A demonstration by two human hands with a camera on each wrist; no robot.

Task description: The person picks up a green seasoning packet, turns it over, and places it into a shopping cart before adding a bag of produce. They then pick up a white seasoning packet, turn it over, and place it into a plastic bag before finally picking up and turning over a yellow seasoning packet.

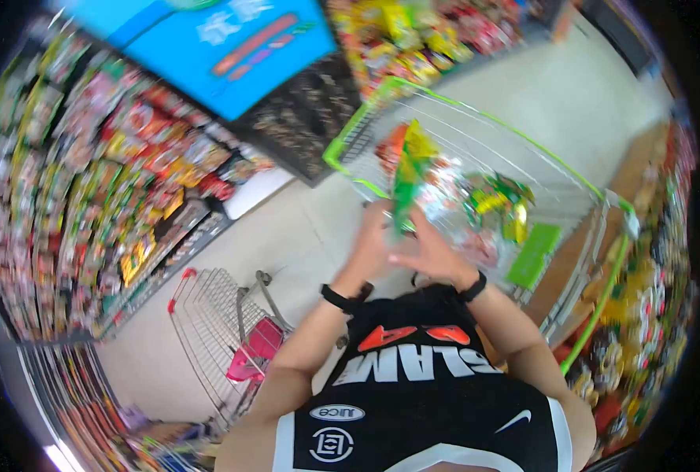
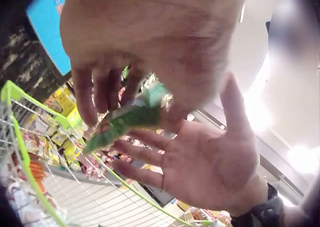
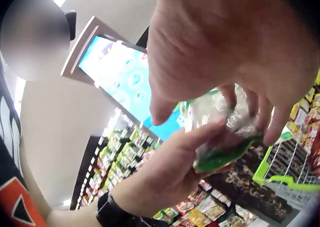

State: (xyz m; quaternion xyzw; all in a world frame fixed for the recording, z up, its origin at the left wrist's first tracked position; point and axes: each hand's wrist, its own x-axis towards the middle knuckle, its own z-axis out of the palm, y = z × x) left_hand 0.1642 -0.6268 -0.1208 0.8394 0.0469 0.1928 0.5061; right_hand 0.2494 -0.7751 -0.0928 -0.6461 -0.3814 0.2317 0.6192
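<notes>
A green-and-yellow plastic packet (image 1: 411,173) stands up from between the two hands, at the cart's near side in the head view. My left hand (image 1: 371,245) holds it; the right wrist view shows the left thumb (image 3: 202,132) pressed on the clear, green-edged packet (image 3: 222,157). My right hand (image 1: 438,253) is beside it with thumb and fingers spread. In the left wrist view, the right palm (image 2: 210,162) faces up, its fingertips close to the green packet (image 2: 132,118); whether they touch it is unclear.
A green-rimmed shopping cart (image 1: 507,138) holds several packets. A red-handled cart (image 1: 208,315) stands at the lower left. Snack shelves (image 1: 59,197) line the left, more goods (image 1: 633,315) the right. A blue display (image 1: 240,47) rises ahead.
</notes>
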